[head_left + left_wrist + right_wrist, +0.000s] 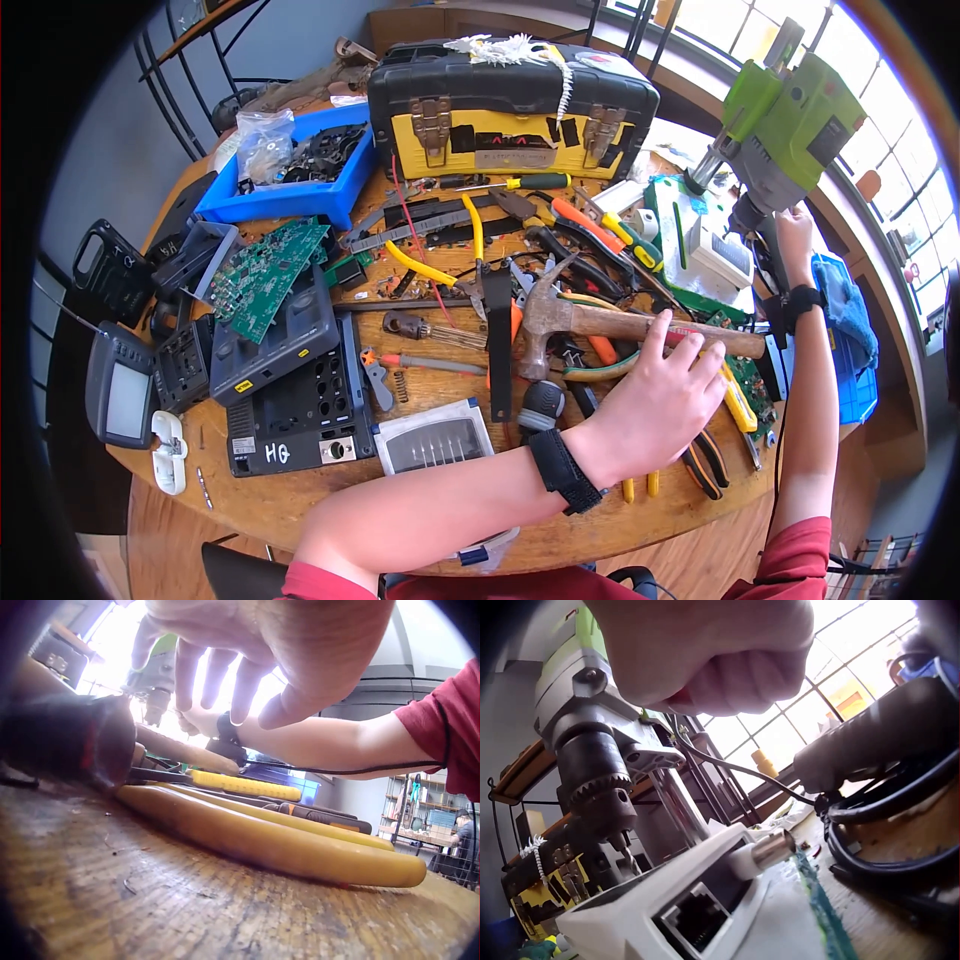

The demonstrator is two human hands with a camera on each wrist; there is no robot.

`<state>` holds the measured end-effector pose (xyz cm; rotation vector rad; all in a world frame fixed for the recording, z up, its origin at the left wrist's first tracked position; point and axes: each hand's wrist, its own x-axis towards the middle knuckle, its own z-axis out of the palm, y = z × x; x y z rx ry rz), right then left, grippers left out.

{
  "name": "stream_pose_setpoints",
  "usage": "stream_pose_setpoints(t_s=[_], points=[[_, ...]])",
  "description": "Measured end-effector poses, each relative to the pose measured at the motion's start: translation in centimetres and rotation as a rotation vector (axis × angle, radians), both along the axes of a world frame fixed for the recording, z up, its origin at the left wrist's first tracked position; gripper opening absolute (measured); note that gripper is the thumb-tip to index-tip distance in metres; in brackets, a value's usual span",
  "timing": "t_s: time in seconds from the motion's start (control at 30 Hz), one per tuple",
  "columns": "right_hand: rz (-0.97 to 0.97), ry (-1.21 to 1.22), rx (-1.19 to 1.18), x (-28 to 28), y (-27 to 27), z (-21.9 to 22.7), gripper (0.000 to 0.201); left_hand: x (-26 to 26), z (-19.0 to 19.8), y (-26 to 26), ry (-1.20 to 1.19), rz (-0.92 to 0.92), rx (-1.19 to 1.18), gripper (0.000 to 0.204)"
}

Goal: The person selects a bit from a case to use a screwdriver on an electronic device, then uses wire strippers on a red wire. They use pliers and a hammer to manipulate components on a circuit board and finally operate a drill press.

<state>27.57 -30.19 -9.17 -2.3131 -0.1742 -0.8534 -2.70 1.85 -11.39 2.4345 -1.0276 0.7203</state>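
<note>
My left hand [665, 395] hovers over the wooden handle of a claw hammer [600, 318], its fingertips overlapping the handle in the head view. In the left wrist view, that hand's fingers [244, 690] hang loosely spread above yellow plier handles [277, 836], holding nothing. My right hand [720, 664] is curled into a fist beside the green drill press [800, 125], gripping at its side; the gripped part is hidden. Below its toothed chuck [600, 780], the drill bit [628, 859] points down close to a white plastic box [705, 907] with a network socket and a metal connector.
Pliers, screwdrivers [635, 240] and scrap parts crowd the table [560, 530]. A yellow-black toolbox [510, 110] and blue tray [350, 205] stand behind. Left are a circuit board [265, 280] and black device casings [300, 420]. A coiled cable [900, 862] lies beside the press.
</note>
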Motion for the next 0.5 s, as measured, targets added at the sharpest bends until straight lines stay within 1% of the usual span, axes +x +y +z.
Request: stream_pose_setpoints(t_s=[0.07,0.1,0.13,0.2,0.23,0.27,0.33,0.37,0.4,0.47,0.5], points=[[-0.019,-0.062,-0.015,0.2,-0.3,0.2,0.036,0.0,-0.1,0.0,-0.004,0.009,0.004,0.038],[-0.079,0.078,-0.012,-1.0,0.1,1.4,0.033,0.0,-0.1,0.0,-0.007,0.017,0.003,0.038],[0.029,0.087,0.034,-1.0,-0.3,2.2,0.032,0.0,-0.2,0.0,-0.01,0.011,-0.012,0.038],[-0.017,0.17,0.089,-1.7,-0.6,3.3,0.032,0.0,-0.3,0.0,-0.01,0.017,-0.029,0.038],[-0.003,0.148,0.16,-1.4,-0.6,3.2,0.034,0.0,-0.3,0.0,-0.009,0.016,-0.021,0.038],[0.002,0.148,0.157,-1.2,-0.6,3.1,0.034,0.1,-0.4,-0.1,-0.009,0.012,-0.013,0.038],[0.006,0.087,0.117,-1.0,-0.9,2.6,0.036,0.2,-0.2,-0.1,-0.011,0.017,-0.017,0.037],[0.031,-0.032,0.043,-0.7,-0.8,1.9,0.036,0.1,-0.2,-0.1,-0.005,0.016,-0.003,0.037],[-0.012,0.008,0.005,-0.5,-0.8,1.6,0.036,0.0,-0.1,-0.1,0.001,0.01,0.013,0.038],[-0.04,-0.141,-0.001,0.6,-0.5,-0.3,0.036,-0.1,-0.2,-0.1,0.0,-0.001,0.011,0.038],[-0.105,-0.065,-0.037,-0.1,0.2,0.1,0.039,-0.1,-0.2,-0.1,0.001,0.001,0.007,0.038]])
